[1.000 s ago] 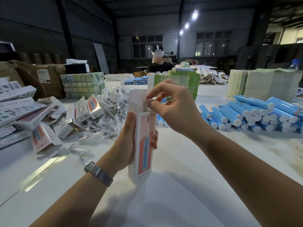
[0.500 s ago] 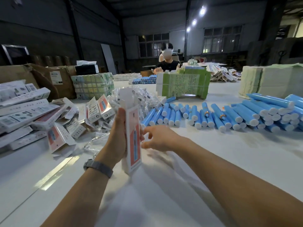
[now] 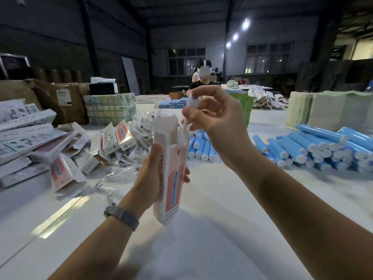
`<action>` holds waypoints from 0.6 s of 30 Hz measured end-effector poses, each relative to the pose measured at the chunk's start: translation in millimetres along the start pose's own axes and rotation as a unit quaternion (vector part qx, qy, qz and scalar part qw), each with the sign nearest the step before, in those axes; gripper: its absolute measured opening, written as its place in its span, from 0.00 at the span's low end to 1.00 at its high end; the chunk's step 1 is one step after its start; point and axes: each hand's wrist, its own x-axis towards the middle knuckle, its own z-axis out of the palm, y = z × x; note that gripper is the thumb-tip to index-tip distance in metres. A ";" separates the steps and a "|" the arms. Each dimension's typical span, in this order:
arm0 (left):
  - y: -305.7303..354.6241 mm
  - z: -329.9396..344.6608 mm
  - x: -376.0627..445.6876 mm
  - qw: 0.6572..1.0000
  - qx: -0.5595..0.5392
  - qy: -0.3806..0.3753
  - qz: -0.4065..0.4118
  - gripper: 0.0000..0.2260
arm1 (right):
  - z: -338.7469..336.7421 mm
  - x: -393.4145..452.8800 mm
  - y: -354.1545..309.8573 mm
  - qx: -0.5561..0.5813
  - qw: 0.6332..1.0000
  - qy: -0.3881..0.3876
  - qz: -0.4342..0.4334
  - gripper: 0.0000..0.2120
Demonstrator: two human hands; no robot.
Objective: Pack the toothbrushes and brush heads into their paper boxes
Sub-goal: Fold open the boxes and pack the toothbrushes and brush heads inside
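Note:
My left hand (image 3: 150,174) grips a tall white paper box (image 3: 170,186) with a pink and blue picture, held upright above the table with its top flaps open. My right hand (image 3: 214,116) is above the box mouth, pinching a white brush head in a clear wrapper (image 3: 186,123) whose lower end dips into the open top. Blue toothbrush handles (image 3: 314,146) lie in rows on the right. A heap of clear-wrapped brush heads (image 3: 141,126) lies behind the box.
Loose and filled paper boxes (image 3: 66,152) are piled on the left of the white table (image 3: 222,229). Stacks of flat pale cartons (image 3: 323,110) and green bundles stand at the back. Another person (image 3: 203,77) sits at the far end.
My right hand went down toward the table beside the box, then rose above the box top holding a wrapped brush head. The left hand kept holding the box upright.

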 end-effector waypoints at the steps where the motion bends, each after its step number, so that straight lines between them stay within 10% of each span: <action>1: 0.5 2.5 -1.5 1.000 0.008 -0.005 0.006 0.48 | 1.6 -1.5 -3.3 -0.014 1.000 -0.005 -0.019 0.12; 18: 6.9 8.5 -7.7 1.000 0.023 -0.003 0.011 0.48 | -4.3 -5.5 3.1 -0.211 0.974 0.006 -0.084 0.13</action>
